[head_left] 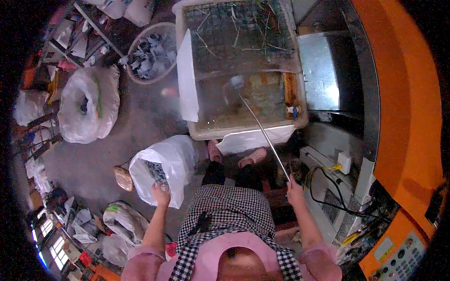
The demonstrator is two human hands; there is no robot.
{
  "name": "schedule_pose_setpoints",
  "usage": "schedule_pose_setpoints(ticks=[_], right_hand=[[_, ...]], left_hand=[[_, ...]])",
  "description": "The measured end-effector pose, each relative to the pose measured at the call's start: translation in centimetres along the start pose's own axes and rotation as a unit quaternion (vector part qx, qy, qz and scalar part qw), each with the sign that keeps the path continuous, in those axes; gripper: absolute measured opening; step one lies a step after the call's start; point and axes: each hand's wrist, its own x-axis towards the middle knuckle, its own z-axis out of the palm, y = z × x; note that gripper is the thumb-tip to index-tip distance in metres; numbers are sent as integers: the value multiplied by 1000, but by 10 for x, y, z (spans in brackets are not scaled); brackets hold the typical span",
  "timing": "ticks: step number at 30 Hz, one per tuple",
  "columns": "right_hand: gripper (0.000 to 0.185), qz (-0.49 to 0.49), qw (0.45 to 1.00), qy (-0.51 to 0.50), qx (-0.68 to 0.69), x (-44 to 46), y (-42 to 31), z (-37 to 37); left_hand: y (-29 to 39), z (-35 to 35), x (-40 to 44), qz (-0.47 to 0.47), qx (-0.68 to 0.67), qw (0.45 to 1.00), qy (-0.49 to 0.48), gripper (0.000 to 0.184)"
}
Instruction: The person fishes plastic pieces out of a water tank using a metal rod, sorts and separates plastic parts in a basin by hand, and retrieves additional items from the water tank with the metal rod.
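My right hand [294,192] grips the near end of a long thin metal rod [265,133]. The rod slants up and left over a pale water tank [193,131], and a blurred whitish piece [236,83] shows at its far end. My left hand [161,194] is at the mouth of a white plastic bag [180,154], its fingers curled in front of small grey parts [157,172] inside. Whether those fingers hold a part cannot be made out.
A round tub [131,72] of grey pieces and a stuffed plastic sack [70,124] stand to the left. Thin sticks lie on a dark mesh [218,35] in the tank. An orange machine [398,107] and black cables [328,201] are on the right.
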Motion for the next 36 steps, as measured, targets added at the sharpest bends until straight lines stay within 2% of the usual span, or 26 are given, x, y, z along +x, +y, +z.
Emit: schedule_pose_setpoints(ticks=[1,3,7,9,10,12,16,17,19,20,23,24,27,29,31,33,36], right_hand=[[39,-1,1000,-2,1,14,2,7],[39,-61,994,80,29,43,6,22],[38,-35,997,27,61,79,-14,25],[35,-139,977,132,89,112,-11,47],[35,-142,977,131,88,121,-21,42],[33,-100,977,82,169,145,-40,37],[30,-98,978,93,157,200,-74,36],[30,-106,978,91,156,216,-81,37],[31,-163,967,136,142,245,-99,35],[33,-110,981,88,132,258,-107,33],[35,-107,985,92,101,269,-128,31],[35,-128,982,84,113,262,-127,32],[33,-137,976,101,135,228,-101,46],[33,-104,987,70,100,204,-83,48],[33,-122,987,74,79,192,-75,45],[33,-138,986,76,60,198,-74,47],[34,-180,980,69,42,229,-89,52]], left_hand=[[9,-4,-1,-1,2,1000,1,34],[20,-6,-2,9,-6,1000,13,35],[-7,11,4,24,-27,999,9,35],[-7,17,5,4,-5,1000,10,35],[-8,19,5,6,-5,1000,19,35],[-8,21,4,10,-17,1000,23,36],[3,25,0,30,-15,999,43,35],[6,27,0,25,-16,998,48,35],[12,32,2,-13,-111,994,12,35],[14,34,2,6,-97,995,4,34],[29,35,-1,7,-68,998,-3,33],[32,33,0,0,-96,995,-19,31],[33,29,-3,-10,-103,994,-41,28],[27,28,-7,-2,-84,995,-48,27],[22,29,-9,6,-65,996,-54,25],[16,34,-9,-22,-70,994,-77,23],[10,38,-5,3,-76,995,-57,23]])
